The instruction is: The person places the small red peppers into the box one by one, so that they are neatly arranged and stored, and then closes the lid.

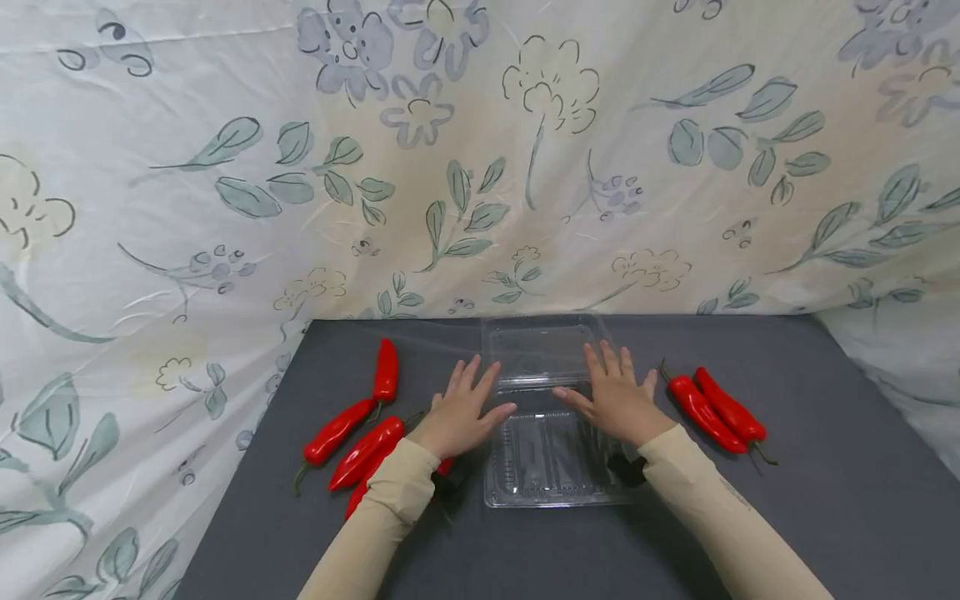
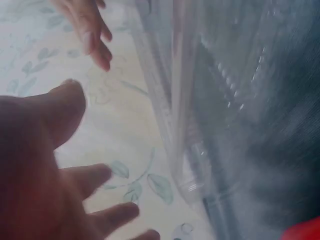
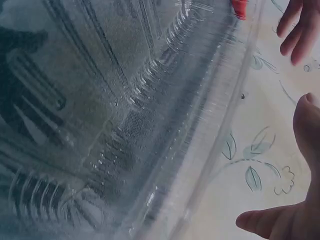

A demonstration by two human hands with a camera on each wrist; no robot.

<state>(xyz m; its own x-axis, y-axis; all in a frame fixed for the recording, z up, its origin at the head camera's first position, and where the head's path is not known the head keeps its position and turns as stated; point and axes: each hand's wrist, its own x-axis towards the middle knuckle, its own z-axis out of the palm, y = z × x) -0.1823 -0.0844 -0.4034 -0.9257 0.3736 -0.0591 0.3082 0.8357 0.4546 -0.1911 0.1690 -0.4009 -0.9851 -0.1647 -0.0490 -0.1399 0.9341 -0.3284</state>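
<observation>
A clear plastic clamshell container (image 1: 555,454) lies opened out on the dark table, its lid (image 1: 536,350) folded back toward the cloth. Over its left side hovers my left hand (image 1: 459,412), fingers spread and holding nothing. My right hand (image 1: 621,396) is held above the right side, fingers likewise apart. Both thumbs point inward across the container. In the left wrist view, the container's wall (image 2: 182,90) stands beside the left hand (image 2: 45,155). The right wrist view shows the ribbed base (image 3: 125,100) close up, with the right hand (image 3: 295,200) apart from it.
Several red chili peppers (image 1: 337,432) lie left of the container, some partly hidden under the left arm. Two more red chili peppers (image 1: 705,412) lie to the right. A floral cloth (image 1: 480,167) hangs behind the grey table (image 1: 817,517) and along its left side.
</observation>
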